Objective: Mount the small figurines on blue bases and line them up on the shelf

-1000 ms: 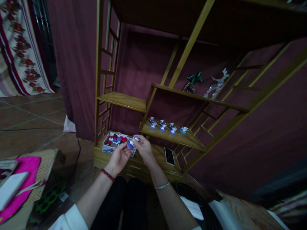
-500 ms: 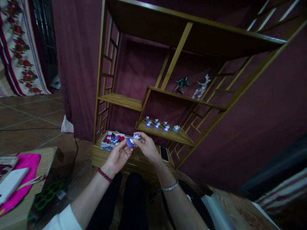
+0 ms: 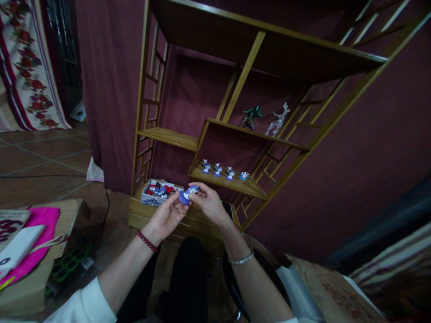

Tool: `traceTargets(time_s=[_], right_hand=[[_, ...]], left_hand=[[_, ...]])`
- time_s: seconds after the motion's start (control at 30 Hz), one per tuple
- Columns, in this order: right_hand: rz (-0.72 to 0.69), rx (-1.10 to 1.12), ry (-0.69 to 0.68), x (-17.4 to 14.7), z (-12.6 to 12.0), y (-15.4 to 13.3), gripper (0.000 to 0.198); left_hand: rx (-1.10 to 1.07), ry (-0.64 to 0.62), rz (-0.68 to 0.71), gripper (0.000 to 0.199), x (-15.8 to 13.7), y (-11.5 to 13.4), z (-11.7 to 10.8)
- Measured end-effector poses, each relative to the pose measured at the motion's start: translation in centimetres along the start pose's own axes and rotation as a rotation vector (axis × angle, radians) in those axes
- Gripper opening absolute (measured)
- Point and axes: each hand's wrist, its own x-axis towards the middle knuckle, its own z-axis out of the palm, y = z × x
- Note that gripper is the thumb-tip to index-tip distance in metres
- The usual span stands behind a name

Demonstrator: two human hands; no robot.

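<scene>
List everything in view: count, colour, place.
Held figurine: 1, purple and white, centre
Shelf figurines: 7, purple, dark, blue, lower shelf
Figurine box: 1, pale, patterned, cabinet base
Ornaments: 2, green, clear, upper shelf
Shelving unit: 1, brown, centre
Mat: 1, pink, lower left
Slab: 1, white, on mat
Curtain: 1, maroon, left
Floral cloth: 1, white, red, upper left
Left hand: 1, red bracelet, holding figurine
Right hand: 1, pale bracelet, holding figurine
</scene>
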Motion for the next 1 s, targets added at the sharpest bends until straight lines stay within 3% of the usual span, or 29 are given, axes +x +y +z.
traceTargets(time_s=[0.7,1.0], right_hand=[[0.06,0.0,-0.007,1.7,-0.8,1.7,0.032],[0.028,-0.066,-0.019,2.8,-1.5,2.7,0.032]], left_hand=[[-0.011,0.036,-0.067,0.022,1.7,0.0,-0.3],[-0.011,0.128,-0.087,0.022,3.3,-0.1,-0.2]])
